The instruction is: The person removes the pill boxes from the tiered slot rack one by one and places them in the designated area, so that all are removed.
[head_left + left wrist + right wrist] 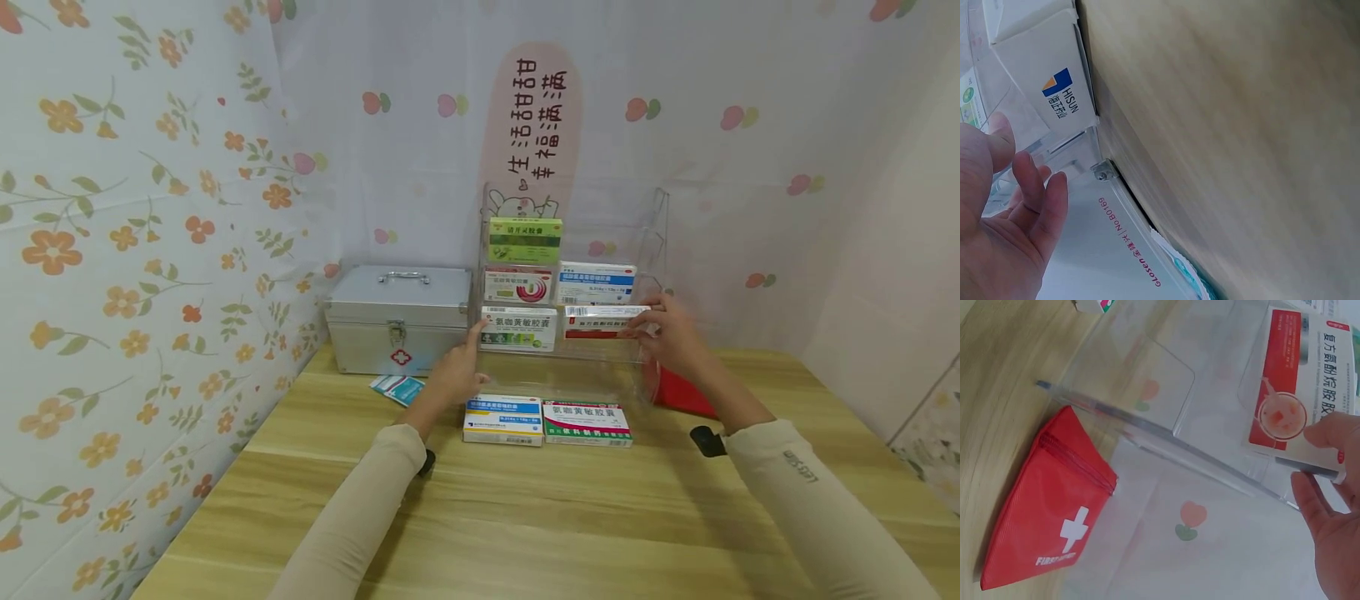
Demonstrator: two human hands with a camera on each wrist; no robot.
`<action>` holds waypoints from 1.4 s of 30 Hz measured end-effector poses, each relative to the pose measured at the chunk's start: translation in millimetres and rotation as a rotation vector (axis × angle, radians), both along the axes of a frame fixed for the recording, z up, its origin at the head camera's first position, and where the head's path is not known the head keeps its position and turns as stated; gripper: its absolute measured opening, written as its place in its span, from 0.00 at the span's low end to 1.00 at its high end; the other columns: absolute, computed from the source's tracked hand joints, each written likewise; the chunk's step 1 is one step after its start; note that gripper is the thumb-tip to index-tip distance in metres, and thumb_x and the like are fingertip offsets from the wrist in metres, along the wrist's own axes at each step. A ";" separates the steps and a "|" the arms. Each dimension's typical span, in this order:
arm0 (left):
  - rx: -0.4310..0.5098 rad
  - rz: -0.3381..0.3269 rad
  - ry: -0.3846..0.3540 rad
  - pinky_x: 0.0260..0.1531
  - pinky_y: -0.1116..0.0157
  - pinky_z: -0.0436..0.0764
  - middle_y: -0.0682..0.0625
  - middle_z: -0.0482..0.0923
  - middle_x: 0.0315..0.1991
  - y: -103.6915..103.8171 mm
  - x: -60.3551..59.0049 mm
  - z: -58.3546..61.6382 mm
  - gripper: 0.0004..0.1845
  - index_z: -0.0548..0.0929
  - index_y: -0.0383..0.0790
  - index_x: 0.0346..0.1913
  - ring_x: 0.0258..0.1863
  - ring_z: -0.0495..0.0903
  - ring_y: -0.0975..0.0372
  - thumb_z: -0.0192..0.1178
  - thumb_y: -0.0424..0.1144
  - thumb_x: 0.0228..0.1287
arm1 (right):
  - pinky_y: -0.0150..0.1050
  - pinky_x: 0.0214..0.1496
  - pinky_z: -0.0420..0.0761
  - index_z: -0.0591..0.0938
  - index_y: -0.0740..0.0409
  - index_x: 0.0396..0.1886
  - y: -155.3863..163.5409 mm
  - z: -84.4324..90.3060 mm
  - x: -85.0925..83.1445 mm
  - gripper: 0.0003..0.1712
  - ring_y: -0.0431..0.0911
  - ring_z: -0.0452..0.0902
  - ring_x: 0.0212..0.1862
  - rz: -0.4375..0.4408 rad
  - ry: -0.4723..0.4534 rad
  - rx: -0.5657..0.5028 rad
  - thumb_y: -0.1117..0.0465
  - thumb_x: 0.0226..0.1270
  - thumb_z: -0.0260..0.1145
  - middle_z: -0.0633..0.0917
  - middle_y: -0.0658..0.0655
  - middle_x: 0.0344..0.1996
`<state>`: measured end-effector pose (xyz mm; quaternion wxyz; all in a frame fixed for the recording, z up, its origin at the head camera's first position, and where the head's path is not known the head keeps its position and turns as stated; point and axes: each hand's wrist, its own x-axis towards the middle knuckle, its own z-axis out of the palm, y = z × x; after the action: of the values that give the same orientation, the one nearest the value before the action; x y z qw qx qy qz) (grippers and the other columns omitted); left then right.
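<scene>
In the head view, my right hand [672,335] pinches the right end of a red-and-white medicine box [592,322] at the lower right tier of a clear tiered rack [600,375]. The right wrist view shows thumb and fingers on either side of that box [1285,381]. My left hand [452,377] reaches up with its index finger extended, the tip at the left edge of a white-and-green medicine box [517,330] on the lower left tier. Its other fingers bend loosely around nothing in the left wrist view.
Higher tiers hold a green box [525,242], a red-and-white box [517,286] and a blue-and-white box [597,283]. Two medicine boxes, one blue-and-white [502,421], lie in front. A silver case [397,321] and teal packet [401,389] are left; a red first-aid pouch [1054,500] is right.
</scene>
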<state>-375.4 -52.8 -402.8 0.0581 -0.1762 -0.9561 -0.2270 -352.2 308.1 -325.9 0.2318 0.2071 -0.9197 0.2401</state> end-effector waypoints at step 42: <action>-0.001 -0.002 0.006 0.25 0.63 0.77 0.47 0.75 0.33 -0.5 -2.7 -2.7 0.60 0.28 0.66 0.76 0.24 0.75 0.58 0.68 0.39 0.63 | 0.18 0.42 0.68 0.88 0.63 0.46 2.6 6.3 27.4 0.16 0.56 0.74 0.46 0.006 0.321 -0.067 0.74 0.56 0.74 0.79 0.65 0.50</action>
<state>-378.0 -53.4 -405.5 0.0607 -0.1778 -0.9559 -0.2259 -324.8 310.7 -319.5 0.3819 0.2375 -0.8617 0.2351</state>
